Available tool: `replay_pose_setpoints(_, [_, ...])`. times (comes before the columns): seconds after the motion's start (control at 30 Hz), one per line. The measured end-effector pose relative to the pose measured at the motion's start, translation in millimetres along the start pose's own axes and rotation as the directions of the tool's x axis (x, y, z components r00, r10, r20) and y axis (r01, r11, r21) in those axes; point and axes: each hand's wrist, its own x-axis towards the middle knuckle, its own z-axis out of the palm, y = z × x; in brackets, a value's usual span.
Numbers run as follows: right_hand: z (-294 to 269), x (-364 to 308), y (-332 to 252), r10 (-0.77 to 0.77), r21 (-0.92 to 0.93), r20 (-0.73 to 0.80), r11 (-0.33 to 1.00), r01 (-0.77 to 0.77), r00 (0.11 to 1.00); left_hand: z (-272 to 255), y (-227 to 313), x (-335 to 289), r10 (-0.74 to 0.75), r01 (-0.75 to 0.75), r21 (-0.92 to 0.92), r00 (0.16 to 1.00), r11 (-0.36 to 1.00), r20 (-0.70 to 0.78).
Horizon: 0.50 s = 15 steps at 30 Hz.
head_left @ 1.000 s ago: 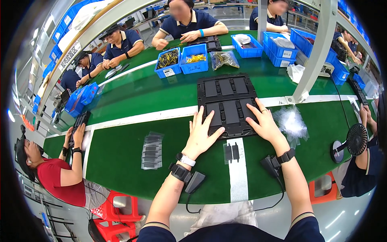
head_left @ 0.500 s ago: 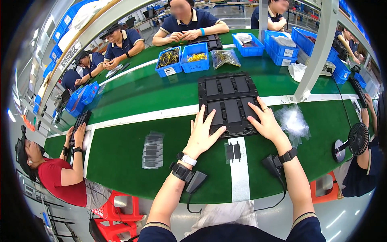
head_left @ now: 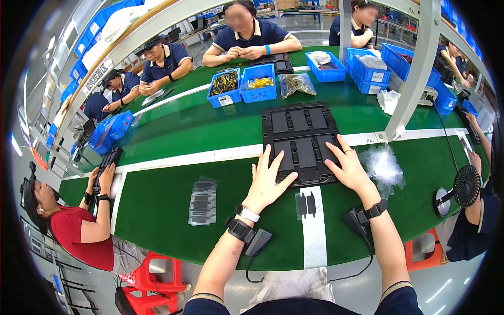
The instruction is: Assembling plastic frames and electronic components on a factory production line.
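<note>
A black plastic tray (head_left: 300, 135) lies flat on the green table, with dark rectangular pieces (head_left: 300, 120) set in two rows of compartments. My left hand (head_left: 268, 181) rests on its near left corner, fingers spread. At the near right side lies my right hand (head_left: 350, 167), also with fingers apart and a ring on one finger. Neither hand grips anything. Just below the tray, a clear film piece with black strips (head_left: 306, 205) sits on a white band. A stack of similar film pieces (head_left: 203, 201) is left of my left hand. Clear plastic sheets (head_left: 382, 165) lie right of my right hand.
Beyond the tray are blue bins (head_left: 258, 92) of small parts and a clear bag (head_left: 296, 85). A metal post (head_left: 413, 79) rises at the right, near a black fan (head_left: 465, 186). Several co-workers sit around the table, one in a red shirt (head_left: 84, 233) at the left.
My view has tilted slightly, so the table appears a little lower. Both hands stay spread on the tray, with little visible change of place.
</note>
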Motion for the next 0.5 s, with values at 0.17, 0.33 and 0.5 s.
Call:
replay_pose_setpoints(0.17, [-0.7, 5.4, 2.9, -0.058, -0.007, -0.033, 0.998, 0.057, 0.998, -1.5, 0.6, 3.3, 0.01, -0.01, -0.004, 1.0, 1.0, -0.019])
replay_pose_setpoints(0.33, [0.3, 6.1, 3.1, -0.049, 0.03, -0.031, 0.998, 0.05, 0.998, -1.7, 0.0, 3.3, -0.005, 0.005, 0.008, 1.0, 1.0, -0.011])
replay_pose_setpoints(0.5, [1.0, 4.1, 1.2, -0.013, 0.053, -0.006, 0.999, 0.013, 1.0, -2.1, -0.4, 1.9, -0.014, 0.014, 0.021, 1.0, 1.0, 0.001])
